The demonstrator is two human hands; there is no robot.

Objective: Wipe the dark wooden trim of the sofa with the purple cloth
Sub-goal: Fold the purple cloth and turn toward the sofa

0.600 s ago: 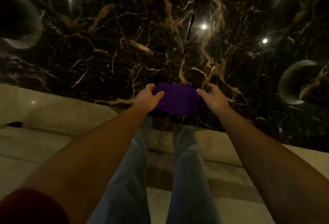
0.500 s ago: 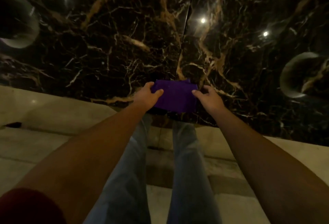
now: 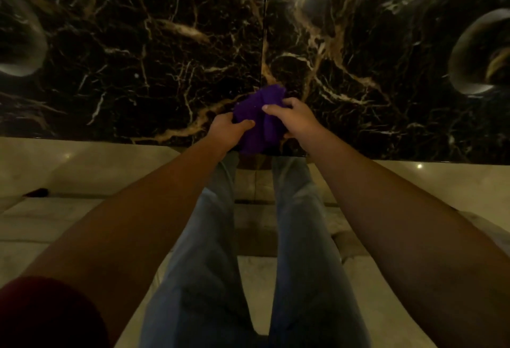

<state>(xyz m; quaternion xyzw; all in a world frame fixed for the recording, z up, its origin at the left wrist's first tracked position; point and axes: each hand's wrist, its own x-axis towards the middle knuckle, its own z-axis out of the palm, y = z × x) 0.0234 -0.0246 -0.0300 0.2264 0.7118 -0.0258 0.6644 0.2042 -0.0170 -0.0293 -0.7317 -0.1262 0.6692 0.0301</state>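
Crumpled purple cloth (image 3: pixel 258 121), flat moments ago, now bunched; I keep left hand (image 3: pixel 230 132), right hand (image 3: pixel 295 118) clamped on it; wiping pad ready.

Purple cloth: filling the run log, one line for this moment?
purple cloth: bunched | left hand: gripping | right hand: gripping | wiping: not started

The purple cloth (image 3: pixel 259 118), bunched and folded, is held above dark marble floor.
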